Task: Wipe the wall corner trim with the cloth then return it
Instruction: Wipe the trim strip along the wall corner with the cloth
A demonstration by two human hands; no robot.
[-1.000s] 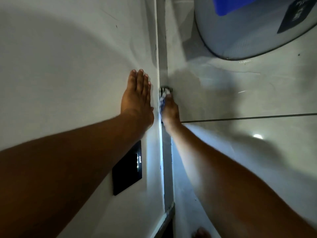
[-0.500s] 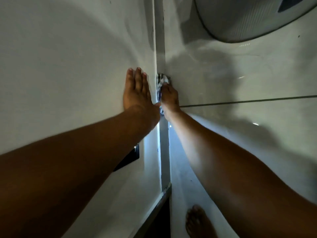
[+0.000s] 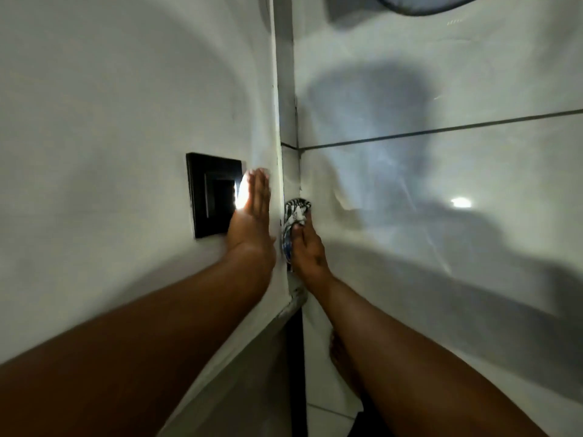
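The pale corner trim (image 3: 285,89) runs vertically between two light walls. My right hand (image 3: 307,247) presses a bunched black-and-white striped cloth (image 3: 295,216) with some blue against the trim, low on the wall. My left hand (image 3: 252,216) lies flat, fingers together, on the left wall just beside the trim, holding nothing. Its fingertips catch a bright light.
A black wall plate (image 3: 211,197) with small lights sits on the left wall, partly behind my left hand. A dark grout line (image 3: 441,130) crosses the right tiled wall. A rounded grey appliance edge (image 3: 419,7) hangs top right. My bare foot (image 3: 344,364) stands on the floor tiles below.
Both hands have slid down the corner, past the grout line. The cloth moved down along the trim with my right hand; my left hand now overlaps the black plate.
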